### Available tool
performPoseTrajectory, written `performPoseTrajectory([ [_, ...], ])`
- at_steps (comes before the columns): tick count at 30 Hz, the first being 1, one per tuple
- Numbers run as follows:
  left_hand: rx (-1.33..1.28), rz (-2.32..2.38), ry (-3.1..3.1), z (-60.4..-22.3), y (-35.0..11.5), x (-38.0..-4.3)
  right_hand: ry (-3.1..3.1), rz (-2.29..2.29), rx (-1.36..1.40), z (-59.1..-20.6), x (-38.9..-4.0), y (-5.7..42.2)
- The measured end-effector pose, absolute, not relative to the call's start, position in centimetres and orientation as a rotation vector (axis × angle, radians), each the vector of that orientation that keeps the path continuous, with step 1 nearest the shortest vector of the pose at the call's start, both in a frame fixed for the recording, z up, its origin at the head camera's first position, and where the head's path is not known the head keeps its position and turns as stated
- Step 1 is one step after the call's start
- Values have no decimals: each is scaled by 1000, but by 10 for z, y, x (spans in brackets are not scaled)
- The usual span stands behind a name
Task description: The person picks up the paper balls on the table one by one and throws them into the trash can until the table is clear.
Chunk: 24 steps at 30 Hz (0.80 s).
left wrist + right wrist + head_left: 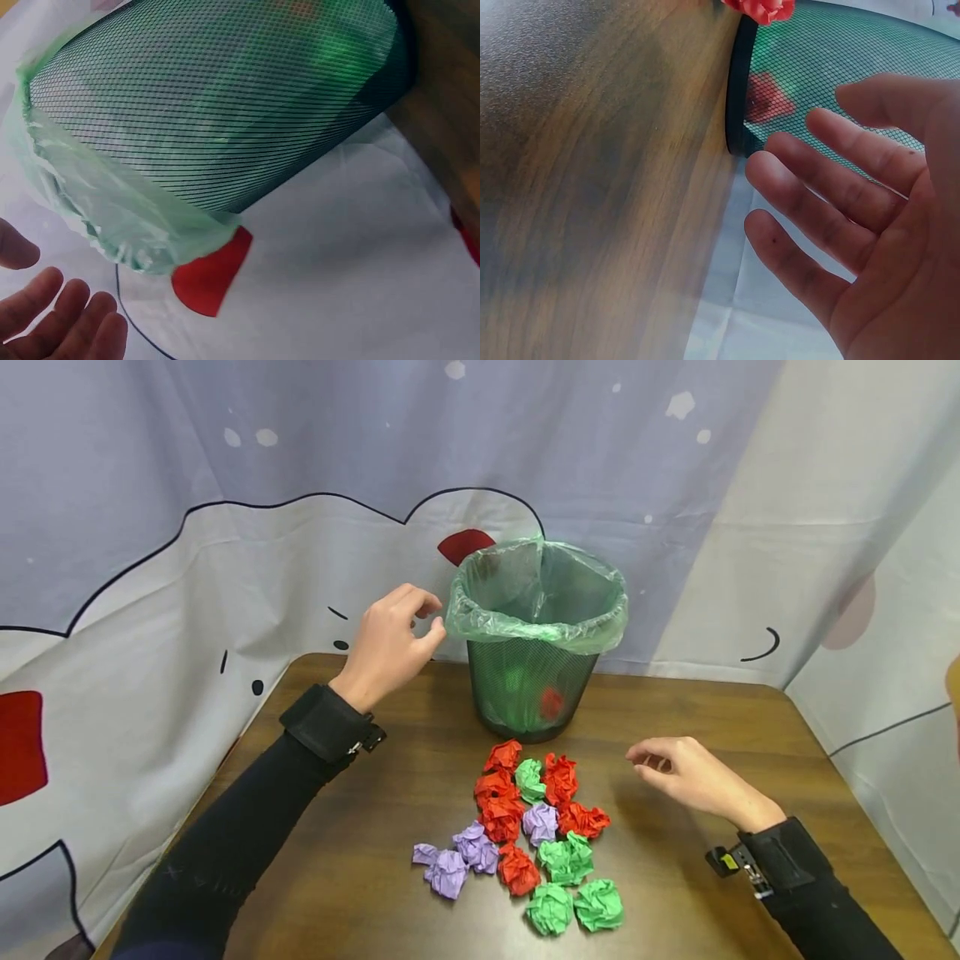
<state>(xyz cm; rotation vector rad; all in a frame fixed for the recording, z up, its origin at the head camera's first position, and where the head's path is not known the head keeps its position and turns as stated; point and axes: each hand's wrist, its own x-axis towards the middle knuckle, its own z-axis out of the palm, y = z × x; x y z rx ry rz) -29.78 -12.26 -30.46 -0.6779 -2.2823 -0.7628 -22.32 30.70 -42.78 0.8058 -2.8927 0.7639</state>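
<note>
The left hand (393, 639) is held just beside the rim of the bin (498, 689), its fingers loosely bent and nothing gripped; the gap between thumb and fingertips is also shown in the left wrist view. The right hand (701, 781) is held above the table (360, 827), to the right of the paper balls (517, 870), likewise relaxed and with nothing gripped. Its palm and parted fingers are shown only in the right wrist view. The balls, red, green and purple, are grouped on the table before the bin, as seen whole only from the head. Through the mesh, a red ball (769, 97) inside, near the base, is shown more clearly from the right wrist. A green liner (517, 627) is folded over the rim. Behind, a printed curtain (300, 560) is hung.
</note>
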Motion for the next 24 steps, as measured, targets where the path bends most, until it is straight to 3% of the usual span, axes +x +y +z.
performPoseTrajectory([
  [24, -620, -686, -2558, -383, -130, -271, -2926, 673, 934, -422, -187, 299],
])
